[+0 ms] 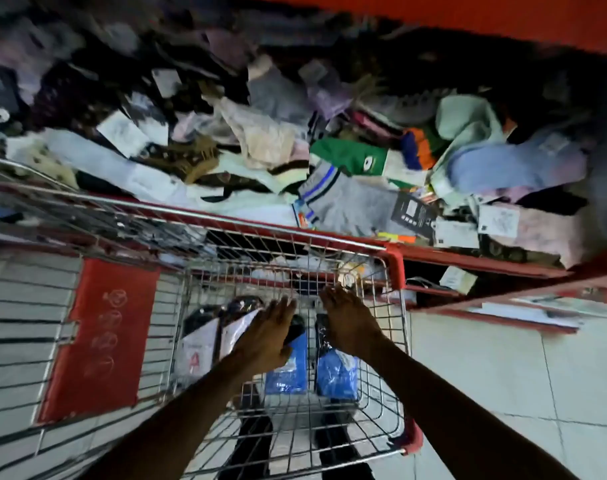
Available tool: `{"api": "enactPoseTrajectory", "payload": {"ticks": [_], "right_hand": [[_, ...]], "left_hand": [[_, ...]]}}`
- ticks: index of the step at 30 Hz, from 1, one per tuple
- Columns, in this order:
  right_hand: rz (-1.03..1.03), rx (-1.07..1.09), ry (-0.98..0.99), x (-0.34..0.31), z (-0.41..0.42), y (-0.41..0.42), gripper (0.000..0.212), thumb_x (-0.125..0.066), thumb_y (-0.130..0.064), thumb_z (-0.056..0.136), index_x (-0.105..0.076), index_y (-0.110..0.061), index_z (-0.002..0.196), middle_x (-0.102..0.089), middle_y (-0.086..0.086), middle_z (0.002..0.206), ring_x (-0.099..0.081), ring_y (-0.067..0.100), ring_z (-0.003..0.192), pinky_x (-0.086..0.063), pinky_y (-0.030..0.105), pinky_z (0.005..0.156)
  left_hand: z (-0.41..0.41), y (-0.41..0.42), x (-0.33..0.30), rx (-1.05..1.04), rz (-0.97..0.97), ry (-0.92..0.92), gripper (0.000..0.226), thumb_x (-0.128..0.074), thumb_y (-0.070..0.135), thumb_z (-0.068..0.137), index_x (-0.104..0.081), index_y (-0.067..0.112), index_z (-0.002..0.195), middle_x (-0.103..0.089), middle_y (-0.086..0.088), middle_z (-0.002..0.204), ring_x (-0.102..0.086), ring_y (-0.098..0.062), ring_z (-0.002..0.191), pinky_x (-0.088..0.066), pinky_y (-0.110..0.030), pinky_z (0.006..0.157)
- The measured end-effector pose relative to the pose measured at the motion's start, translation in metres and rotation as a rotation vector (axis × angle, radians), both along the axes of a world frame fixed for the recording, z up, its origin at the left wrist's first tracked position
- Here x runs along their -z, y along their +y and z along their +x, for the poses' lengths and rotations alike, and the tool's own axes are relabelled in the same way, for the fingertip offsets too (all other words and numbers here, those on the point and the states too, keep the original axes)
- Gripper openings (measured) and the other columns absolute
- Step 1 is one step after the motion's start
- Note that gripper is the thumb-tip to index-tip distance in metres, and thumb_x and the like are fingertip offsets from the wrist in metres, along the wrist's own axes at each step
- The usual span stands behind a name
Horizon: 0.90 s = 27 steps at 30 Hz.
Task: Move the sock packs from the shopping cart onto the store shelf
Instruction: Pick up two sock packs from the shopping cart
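Both my hands reach down into a wire shopping cart with red corners. My left hand lies flat, fingers apart, over a dark sock pack with a blue label. My right hand rests on a second dark pack with a blue label, fingers spread; no grip shows. Two dark packs with white cards lie at the cart's left side. Beyond the cart, the red store shelf holds a loose heap of socks, among them a grey striped pair.
The cart's red child-seat flap hangs at the left. A lower red shelf with papers juts out at the right. Pale floor tiles lie to the right of the cart. The top of the view is blurred.
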State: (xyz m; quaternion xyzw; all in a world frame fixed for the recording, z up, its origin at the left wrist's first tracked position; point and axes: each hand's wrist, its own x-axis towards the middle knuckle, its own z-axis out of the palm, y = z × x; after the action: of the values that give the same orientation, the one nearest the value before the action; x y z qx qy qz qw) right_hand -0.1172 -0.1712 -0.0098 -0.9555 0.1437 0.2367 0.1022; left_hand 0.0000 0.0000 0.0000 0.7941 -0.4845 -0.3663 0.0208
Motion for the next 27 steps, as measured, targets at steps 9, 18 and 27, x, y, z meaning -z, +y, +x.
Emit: {"api": "enactPoseTrajectory", "payload": {"ticks": [9,18,27], "right_hand": [[0.259,0.075,0.462,0.054,0.028,-0.022,0.073,-0.075,-0.036,0.08,-0.044,-0.012,0.141,-0.052,0.016,0.138,-0.052,0.038,0.126,-0.047,0.046,0.102],[0.142,-0.065,0.517,0.044,0.036,-0.025,0.065,-0.079,-0.05,0.069,-0.062,-0.013,0.12,-0.058,0.011,0.129,-0.049,0.033,0.124,-0.039,0.054,0.106],[0.277,0.016,0.334,-0.005,0.015,-0.015,0.075,-0.091,-0.041,0.053,-0.052,-0.017,0.113,-0.062,0.007,0.111,-0.055,0.023,0.095,-0.037,0.03,0.073]], "left_hand": [[0.023,-0.041,0.08,0.061,0.186,0.1,0.074,-0.073,0.023,0.083,-0.038,0.004,0.146,-0.059,-0.023,0.134,-0.057,-0.041,0.124,-0.052,-0.044,0.096],[0.017,-0.049,0.082,0.214,0.3,-0.024,0.052,-0.076,0.05,0.073,-0.066,0.014,0.108,-0.071,-0.008,0.109,-0.06,-0.029,0.111,-0.046,-0.041,0.098],[0.013,-0.026,0.034,0.124,0.166,0.257,0.066,-0.088,0.03,0.066,-0.047,0.015,0.116,-0.063,-0.002,0.101,-0.061,-0.02,0.09,-0.057,-0.04,0.078]]}}
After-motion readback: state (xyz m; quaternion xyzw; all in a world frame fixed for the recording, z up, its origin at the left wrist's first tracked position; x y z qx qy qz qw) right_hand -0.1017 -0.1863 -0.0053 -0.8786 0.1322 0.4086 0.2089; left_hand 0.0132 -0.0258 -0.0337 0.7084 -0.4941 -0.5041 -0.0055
